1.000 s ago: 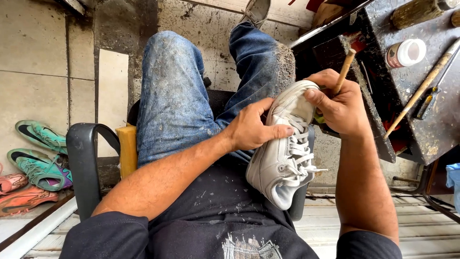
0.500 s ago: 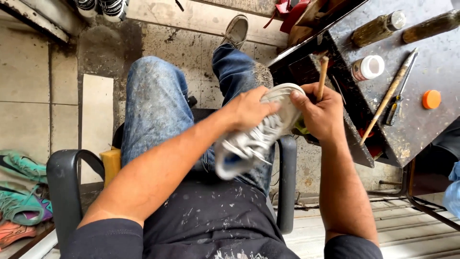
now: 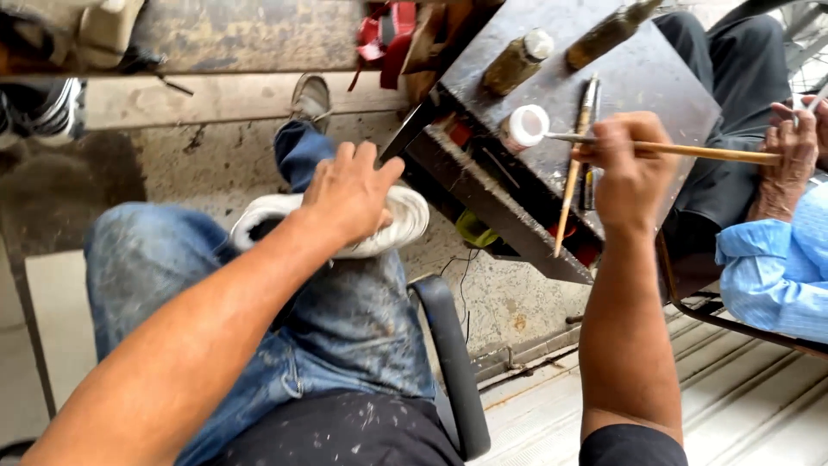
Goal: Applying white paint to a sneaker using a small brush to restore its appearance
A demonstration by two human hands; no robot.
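Brush (image 3: 681, 149) tip is dipping into the white jar (image 3: 523, 126), right hand (image 3: 628, 168) gripping it; left hand (image 3: 349, 192) is clamping the white shoe (image 3: 397, 226); careful loading seems needed next.

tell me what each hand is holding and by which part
Left hand grips the white shoe over its upper; right hand holds a thin brush mid-handle.
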